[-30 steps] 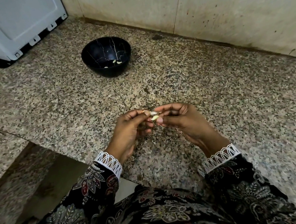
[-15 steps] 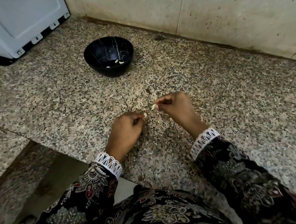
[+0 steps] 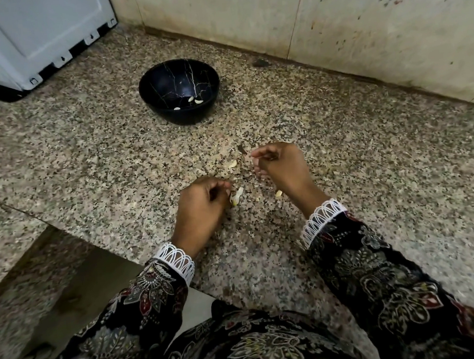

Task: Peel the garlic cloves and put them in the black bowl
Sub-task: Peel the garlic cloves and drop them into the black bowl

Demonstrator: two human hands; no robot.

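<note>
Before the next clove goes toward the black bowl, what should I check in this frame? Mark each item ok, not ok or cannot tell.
1. Black bowl upright, mouth unobstructed: ok.
2. Bowl already holds peeled cloves: ok, three pale pieces inside.
3. Left hand has a clove: ok, a pale clove sits at its fingertips.
4. That clove fully peeled: cannot tell, too small.
5. Right hand free: cannot tell, fingers curled, contents hidden.
6. Loose pieces on the granite counter: not ok, one piece lies between the hands.
</note>
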